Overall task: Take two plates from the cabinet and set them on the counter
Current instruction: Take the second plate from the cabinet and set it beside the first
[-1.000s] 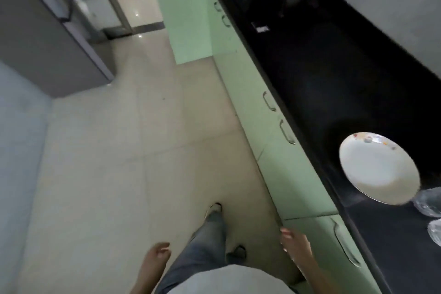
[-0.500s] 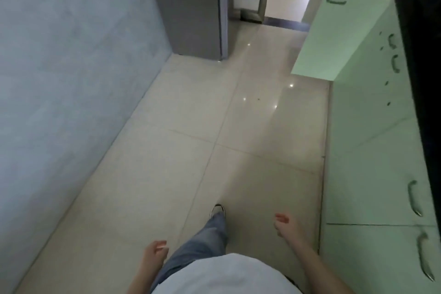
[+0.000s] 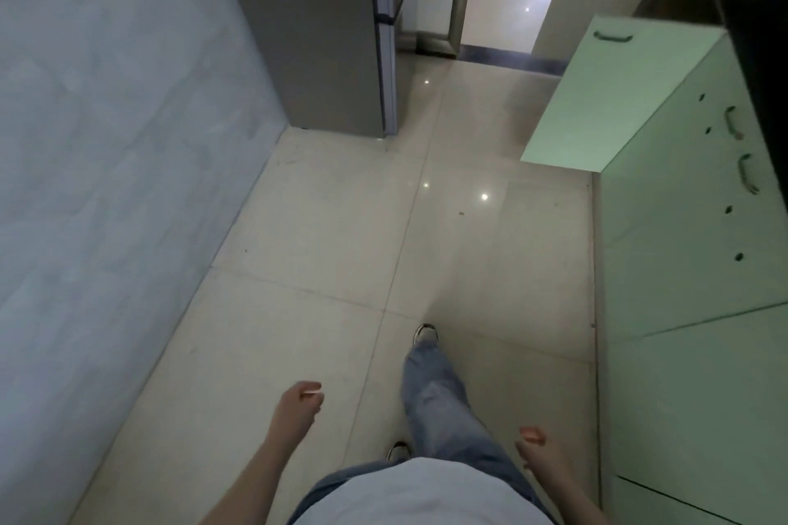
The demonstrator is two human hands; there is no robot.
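I look down a narrow kitchen aisle. An open pale green cabinet door [image 3: 597, 98] swings out into the aisle at the far right, a dark handle near its top edge. Its inside is hidden from here. No plate is in view. My left hand [image 3: 296, 407] hangs low at bottom centre, fingers loosely curled and holding nothing. My right hand [image 3: 535, 454] hangs lower right near the cabinet fronts, fingers apart and holding nothing. Only a dark strip of the black counter [image 3: 763, 13] shows at the top right edge.
Green lower cabinets [image 3: 690, 269] with metal handles line the right side. A grey wall [image 3: 106, 183] closes the left. A grey fridge [image 3: 324, 26] stands at the far left, a doorway beyond it. My leg in jeans [image 3: 435, 392] steps forward on the tiled floor [image 3: 341, 247].
My view has turned left, away from the counter with the white plate, which is out of sight. I have stepped forward along the aisle toward the open door; both hands swing without anything in them.
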